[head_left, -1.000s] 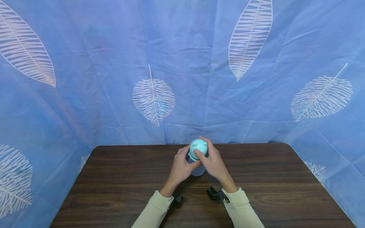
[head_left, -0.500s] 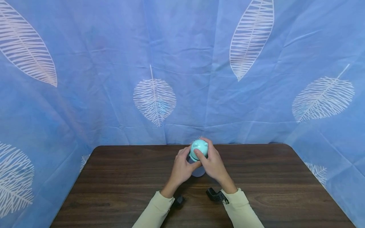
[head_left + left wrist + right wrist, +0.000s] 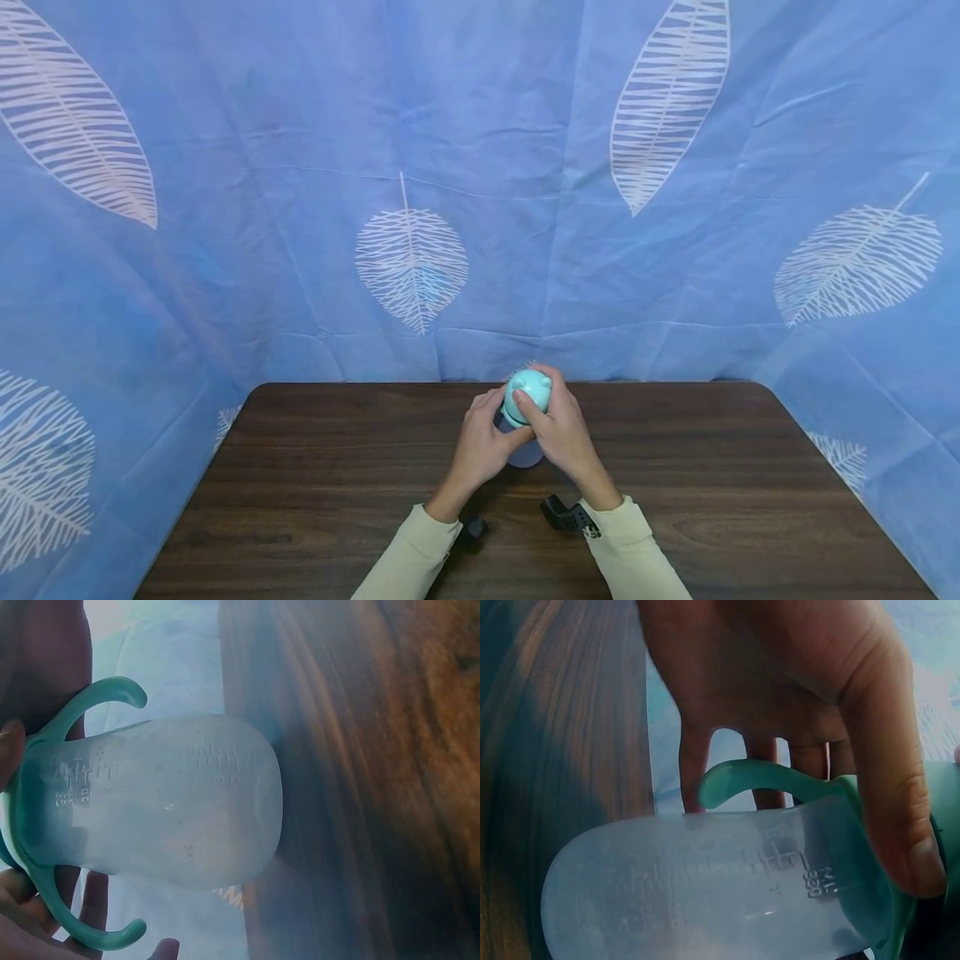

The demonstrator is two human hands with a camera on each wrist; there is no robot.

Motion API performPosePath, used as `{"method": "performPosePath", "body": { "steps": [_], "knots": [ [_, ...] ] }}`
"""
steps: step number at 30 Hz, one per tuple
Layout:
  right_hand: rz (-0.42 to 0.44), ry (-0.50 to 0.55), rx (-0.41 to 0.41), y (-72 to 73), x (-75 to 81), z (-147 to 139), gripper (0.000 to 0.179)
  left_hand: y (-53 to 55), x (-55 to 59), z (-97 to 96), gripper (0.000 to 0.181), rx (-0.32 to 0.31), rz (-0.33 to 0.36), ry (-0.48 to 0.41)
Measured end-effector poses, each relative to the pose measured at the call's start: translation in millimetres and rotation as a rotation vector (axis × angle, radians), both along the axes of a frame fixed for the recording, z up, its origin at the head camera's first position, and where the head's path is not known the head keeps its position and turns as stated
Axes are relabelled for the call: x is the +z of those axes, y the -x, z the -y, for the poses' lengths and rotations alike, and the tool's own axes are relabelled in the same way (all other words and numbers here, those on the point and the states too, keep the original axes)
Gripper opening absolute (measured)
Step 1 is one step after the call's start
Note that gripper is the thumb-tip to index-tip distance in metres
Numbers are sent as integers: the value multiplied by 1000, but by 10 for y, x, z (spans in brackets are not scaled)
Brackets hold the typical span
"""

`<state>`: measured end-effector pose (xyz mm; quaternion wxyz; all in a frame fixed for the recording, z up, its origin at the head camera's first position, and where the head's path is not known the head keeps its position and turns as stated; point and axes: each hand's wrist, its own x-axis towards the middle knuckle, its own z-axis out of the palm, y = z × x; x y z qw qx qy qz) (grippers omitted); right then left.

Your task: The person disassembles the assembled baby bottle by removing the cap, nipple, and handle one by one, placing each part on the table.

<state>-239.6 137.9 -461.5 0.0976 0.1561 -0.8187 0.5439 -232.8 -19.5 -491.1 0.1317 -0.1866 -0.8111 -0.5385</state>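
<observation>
Teal lid (image 3: 531, 385) gripped by the right hand (image 3: 564, 431), a translucent bottle (image 3: 172, 802) is held just beneath by the left hand (image 3: 481, 443) near the far edge of the bench (image 3: 315, 467); should either grip slacken, the bottle could slip and topple.

Translucent bottle (image 3: 165, 806), rounded turquoise lid (image 3: 529, 382) on top, two curved handles (image 3: 99, 693), roughly upright

Soft, even light covers the leaf-print curtain (image 3: 495, 250) behind the two-handled bottle (image 3: 531, 385); the woodgrain tabletop (image 3: 337, 467) around it looks darker. Haze veils the left wrist view, dulling the bottle and blurring the tabletop past its base. In the right wrist view, glare whitens the curtain beside the bottle's top; shadow dims the tabletop beyond its base.
</observation>
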Motion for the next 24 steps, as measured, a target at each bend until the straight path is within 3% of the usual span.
{"method": "performPosePath", "body": {
  "steps": [24],
  "knots": [
    [6, 4, -58, 16, 74, 51, 55, 17, -17, 4, 71, -4, -2, -4]
  ]
}}
